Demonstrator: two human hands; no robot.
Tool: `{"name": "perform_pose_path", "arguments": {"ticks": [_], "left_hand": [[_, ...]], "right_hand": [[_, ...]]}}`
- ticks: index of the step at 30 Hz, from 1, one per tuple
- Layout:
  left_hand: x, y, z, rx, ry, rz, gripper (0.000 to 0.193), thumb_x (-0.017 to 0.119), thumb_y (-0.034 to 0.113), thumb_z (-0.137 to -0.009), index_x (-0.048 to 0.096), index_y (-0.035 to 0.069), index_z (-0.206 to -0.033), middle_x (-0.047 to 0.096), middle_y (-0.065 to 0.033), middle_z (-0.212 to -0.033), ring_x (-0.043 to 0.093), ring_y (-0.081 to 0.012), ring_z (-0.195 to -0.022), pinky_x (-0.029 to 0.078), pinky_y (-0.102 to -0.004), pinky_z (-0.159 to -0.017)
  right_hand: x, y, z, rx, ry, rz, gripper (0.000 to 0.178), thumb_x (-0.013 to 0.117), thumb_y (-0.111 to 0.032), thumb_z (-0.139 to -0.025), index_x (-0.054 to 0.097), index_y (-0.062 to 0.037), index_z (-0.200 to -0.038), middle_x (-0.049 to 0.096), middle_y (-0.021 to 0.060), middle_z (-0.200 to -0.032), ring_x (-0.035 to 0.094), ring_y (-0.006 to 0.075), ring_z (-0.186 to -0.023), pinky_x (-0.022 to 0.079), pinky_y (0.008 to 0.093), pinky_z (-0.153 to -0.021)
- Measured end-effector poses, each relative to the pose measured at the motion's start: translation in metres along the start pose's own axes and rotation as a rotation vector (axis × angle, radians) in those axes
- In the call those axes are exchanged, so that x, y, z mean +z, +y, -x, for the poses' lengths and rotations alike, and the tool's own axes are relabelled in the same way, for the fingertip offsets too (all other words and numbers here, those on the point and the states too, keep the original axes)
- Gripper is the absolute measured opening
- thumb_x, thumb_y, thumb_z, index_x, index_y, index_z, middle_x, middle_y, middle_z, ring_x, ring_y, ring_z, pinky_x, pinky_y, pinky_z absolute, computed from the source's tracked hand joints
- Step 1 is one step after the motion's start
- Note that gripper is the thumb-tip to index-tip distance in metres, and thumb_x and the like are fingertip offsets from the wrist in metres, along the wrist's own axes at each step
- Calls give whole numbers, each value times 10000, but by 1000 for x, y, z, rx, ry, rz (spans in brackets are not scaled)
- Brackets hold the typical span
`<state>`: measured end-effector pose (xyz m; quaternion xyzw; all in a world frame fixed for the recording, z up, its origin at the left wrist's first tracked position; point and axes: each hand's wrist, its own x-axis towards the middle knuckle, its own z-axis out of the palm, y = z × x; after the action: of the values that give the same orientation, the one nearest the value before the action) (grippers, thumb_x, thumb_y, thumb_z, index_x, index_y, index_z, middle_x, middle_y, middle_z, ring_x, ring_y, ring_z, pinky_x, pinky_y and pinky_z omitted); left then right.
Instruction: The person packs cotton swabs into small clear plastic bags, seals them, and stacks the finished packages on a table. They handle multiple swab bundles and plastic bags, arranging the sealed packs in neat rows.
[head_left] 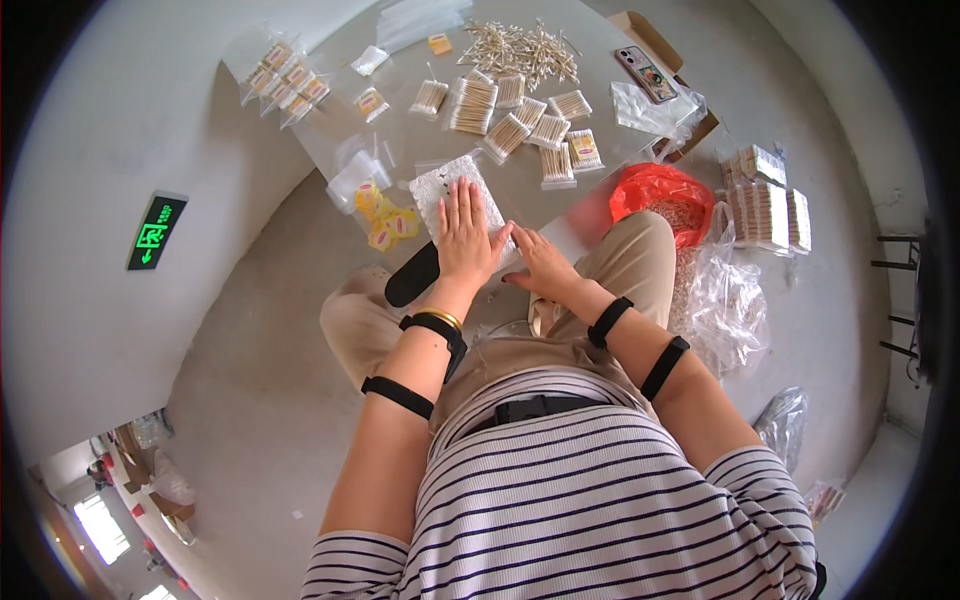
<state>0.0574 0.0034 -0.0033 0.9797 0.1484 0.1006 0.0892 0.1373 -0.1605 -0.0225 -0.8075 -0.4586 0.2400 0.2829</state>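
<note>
My left hand (464, 238) lies flat, palm down, on a white speckled slab (430, 187) at the near edge of the table, fingers stretched out and holding nothing. What the slab is made of I cannot tell. My right hand (545, 262) is at the slab's right side, its fingers extended and its fingertips close to the left thumb; nothing shows in it. A black rounded flat object (412, 275) sticks out below the slab, partly behind my left forearm. Just beyond the slab are several bagged bundles of cotton swabs (473, 105).
Loose cotton swabs (518, 52) are heaped at the table's far side, near a phone (645, 74). Yellow labels (386, 217) lie left of the slab. A red bag (660, 190) of swabs stands by my right knee, with stacked swab packs (760, 215) beyond it.
</note>
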Motion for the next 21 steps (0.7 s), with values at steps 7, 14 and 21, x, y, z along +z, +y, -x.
{"name": "perform_pose_path", "arguments": {"ticks": [7, 14, 21], "left_hand": [[-23, -12, 20, -106, 114, 191, 812, 497, 451, -1029, 192, -53, -1588, 178, -263, -1661, 158, -420, -1548, 120, -547, -1252], [-25, -26, 82, -100, 32, 254, 829, 651, 415, -960, 245, 101, -1611, 167, -276, -1652, 226, -469, -1504, 219, -555, -1215], [-15, -34, 105, -284, 194, 552, 1003, 807, 397, -837, 230, 97, -1601, 231, -272, -1610, 290, -466, -1459, 291, -538, -1177]], "right_hand": [[-6, 8, 17, 82, 51, -95, 894, 797, -420, -844, 381, 14, -1506, 500, 257, -1431, 492, 401, -1322, 405, 438, -1118], [10, 18, 9, 169, 120, -354, 616, 738, -421, -930, 568, -15, -1361, 593, 244, -1311, 607, 356, -1180, 492, 425, -1004], [-5, 0, 11, 160, 206, -300, 498, 765, -246, -886, 581, -36, -1298, 599, 203, -1227, 602, 345, -1147, 498, 423, -975]]}}
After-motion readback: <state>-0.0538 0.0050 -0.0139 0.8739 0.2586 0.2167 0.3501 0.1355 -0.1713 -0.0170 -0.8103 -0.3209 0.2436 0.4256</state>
